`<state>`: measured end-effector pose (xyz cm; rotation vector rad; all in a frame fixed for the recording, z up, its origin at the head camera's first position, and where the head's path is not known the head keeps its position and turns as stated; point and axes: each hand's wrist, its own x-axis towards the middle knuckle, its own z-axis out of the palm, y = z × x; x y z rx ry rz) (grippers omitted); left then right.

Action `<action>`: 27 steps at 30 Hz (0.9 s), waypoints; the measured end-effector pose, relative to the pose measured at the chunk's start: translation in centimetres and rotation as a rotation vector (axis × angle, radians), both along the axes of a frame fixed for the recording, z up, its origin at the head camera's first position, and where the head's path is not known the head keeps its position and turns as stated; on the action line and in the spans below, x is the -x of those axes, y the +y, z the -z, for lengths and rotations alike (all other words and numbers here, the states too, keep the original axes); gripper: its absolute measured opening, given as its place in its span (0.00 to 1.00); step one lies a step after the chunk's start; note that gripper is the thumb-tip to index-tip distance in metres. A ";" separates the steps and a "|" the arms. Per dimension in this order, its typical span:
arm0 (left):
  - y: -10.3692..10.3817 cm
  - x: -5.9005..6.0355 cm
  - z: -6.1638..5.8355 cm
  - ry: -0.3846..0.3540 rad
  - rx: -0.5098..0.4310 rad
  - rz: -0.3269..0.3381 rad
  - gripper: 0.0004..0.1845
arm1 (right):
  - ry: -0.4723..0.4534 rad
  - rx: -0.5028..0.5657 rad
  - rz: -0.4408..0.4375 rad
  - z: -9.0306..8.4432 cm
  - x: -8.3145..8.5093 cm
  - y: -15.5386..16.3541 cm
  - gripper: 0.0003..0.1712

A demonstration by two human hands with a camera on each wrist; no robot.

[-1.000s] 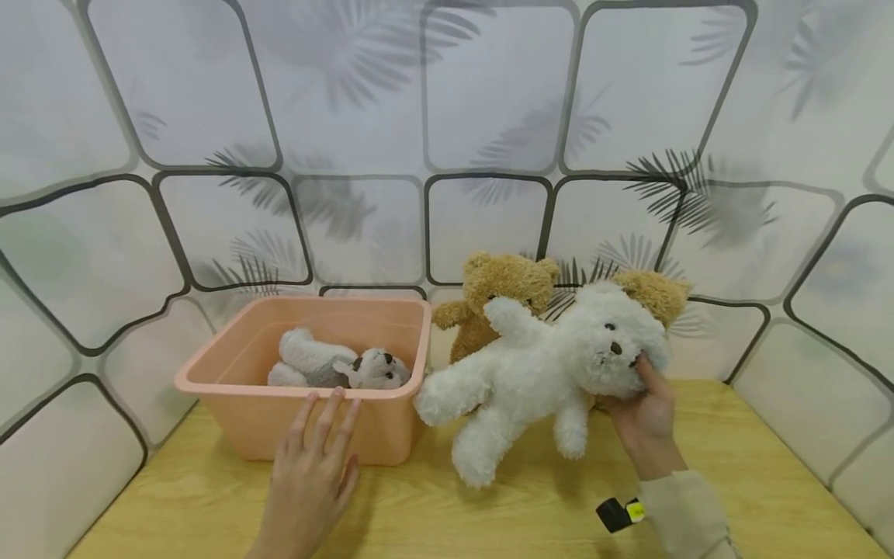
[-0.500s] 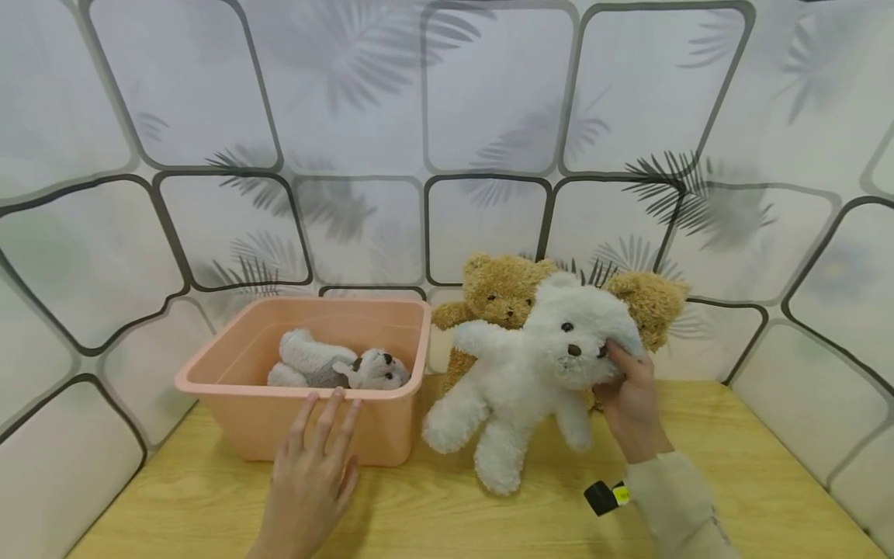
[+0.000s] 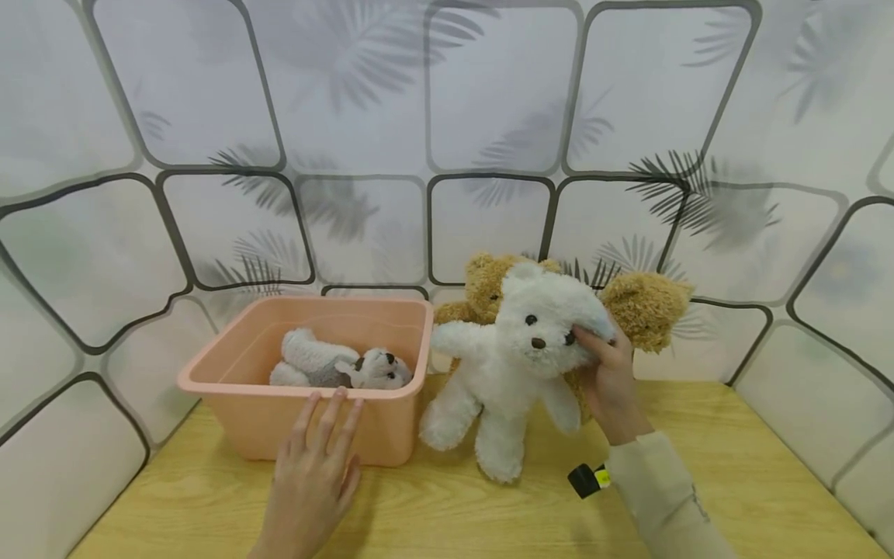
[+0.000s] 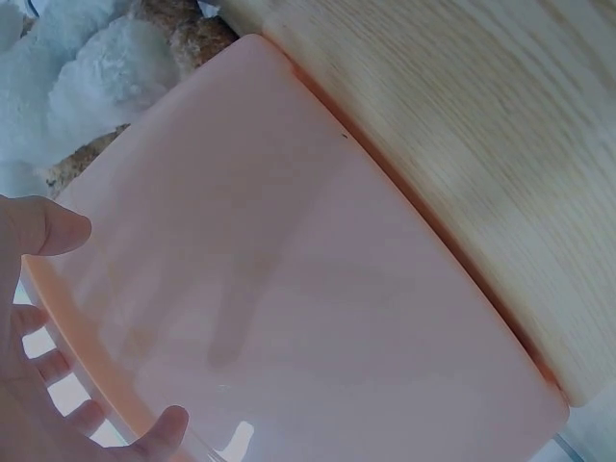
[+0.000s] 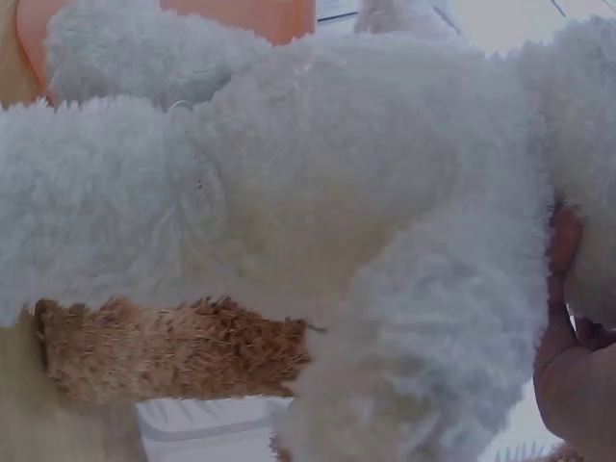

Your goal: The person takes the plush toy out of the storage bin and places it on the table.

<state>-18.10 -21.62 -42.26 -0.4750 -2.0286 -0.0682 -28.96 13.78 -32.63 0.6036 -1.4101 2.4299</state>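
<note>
White bear (image 3: 513, 365): we held it by the side of its head, upright, just right of the pink bin (image 3: 391, 435), its feet down at the desk (image 3: 733, 466) or barely above it; we could not tell which.
Right hand (image 3: 609, 380): our fingers were curled round the bear's ear and cheek, the thumb hidden behind the plush, in a firm grip on the head alone.
Left hand (image 3: 314, 473): it lay flat against the bin's near wall, fingers straight and spread, fingertips up at the rim, holding nothing.
Bear's facing: its face looked toward us, arms spread to either side, one arm reaching toward the bin.
Long axis: it ran near vertical, head up and legs down, leaning slightly away from the bin at the top.
Bin contents: a grey-and-white plush (image 3: 335, 366) lay on its side inside, toward the bin's far wall.
Behind the bear: two brown bears (image 3: 646, 307) sat right of the bin, against the wall.
Doing it well: in our judgement the head grip let the body swing, so we needed a slow carry, legs clear of the rim, the flat hand steadying the bin.
</note>
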 end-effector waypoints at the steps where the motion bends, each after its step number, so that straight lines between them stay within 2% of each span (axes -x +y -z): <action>1: 0.0 0.0 0.0 0.000 -0.002 0.000 0.29 | 0.000 -0.017 -0.001 -0.2 0.0 -0.1 0.21; 4: 0.0 0.0 0.0 -0.006 -0.004 0.000 0.30 | -0.019 -0.089 -0.005 -0.9 0.0 -0.2 0.20; 12: 0.0 0.1 0.1 -0.005 -0.003 0.004 0.29 | -0.069 -0.427 -0.050 -2.0 0.5 -0.5 0.19; 21: 0.0 0.2 0.2 0.005 -0.002 0.002 0.30 | -0.041 -0.580 -0.089 -1.9 1.6 -0.2 0.20; 27: 0.0 0.2 0.2 0.002 -0.002 0.000 0.30 | -0.055 -0.676 -0.123 -1.9 2.1 0.1 0.32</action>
